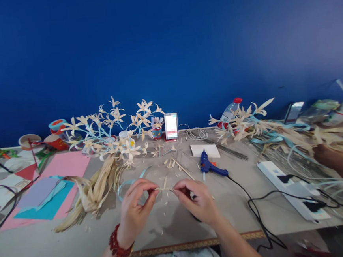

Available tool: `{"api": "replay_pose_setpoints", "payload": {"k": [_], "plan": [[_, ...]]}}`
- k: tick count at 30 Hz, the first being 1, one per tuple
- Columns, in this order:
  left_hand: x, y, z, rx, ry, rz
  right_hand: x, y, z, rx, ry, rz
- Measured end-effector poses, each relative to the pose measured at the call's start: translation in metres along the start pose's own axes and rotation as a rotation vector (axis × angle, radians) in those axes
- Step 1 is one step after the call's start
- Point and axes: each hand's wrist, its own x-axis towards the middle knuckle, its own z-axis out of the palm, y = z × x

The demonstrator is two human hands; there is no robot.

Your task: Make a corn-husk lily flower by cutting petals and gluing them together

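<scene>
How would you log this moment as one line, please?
left hand: pinches husk strip | right hand: pinches other end | nearby: glue gun, husk bundle

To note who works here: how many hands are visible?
3. The person's left hand and right hand hold a thin straw strip together at the front; a co-worker's hand lies at the far right. Others may be hidden.
</scene>
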Motion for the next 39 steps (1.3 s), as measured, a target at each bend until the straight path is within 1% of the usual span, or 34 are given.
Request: {"api": "replay_pose_setpoints", "payload": {"k": [10,16,23,28,32,35,39], "plan": [[-0.001,0.000,0.000,-0.011,0.015,0.043,-0.001,0.003,0.000,0.019,0.040,-0.009],[-0.001,-0.001,-0.001,-0.037,0.034,0.048,0.000,0.003,0.001,0.000,0.013,-0.009],[0.002,-0.001,-0.002,-0.004,-0.015,0.041,0.001,0.005,-0.001,0.028,-0.040,0.013],[0.003,0.006,0.002,-0.040,-0.044,0.075,0.007,-0.008,0.001,0.018,-0.128,-0.002],[0.003,0.006,0.005,-0.102,-0.080,0.045,0.010,-0.014,0.008,0.055,-0.200,-0.018],[0.001,0.004,0.005,-0.156,-0.090,0.021,0.010,-0.013,0.011,0.061,-0.182,-0.037],[-0.002,0.004,0.005,-0.251,-0.081,-0.018,0.008,-0.011,0.011,-0.010,-0.139,-0.084]]}}
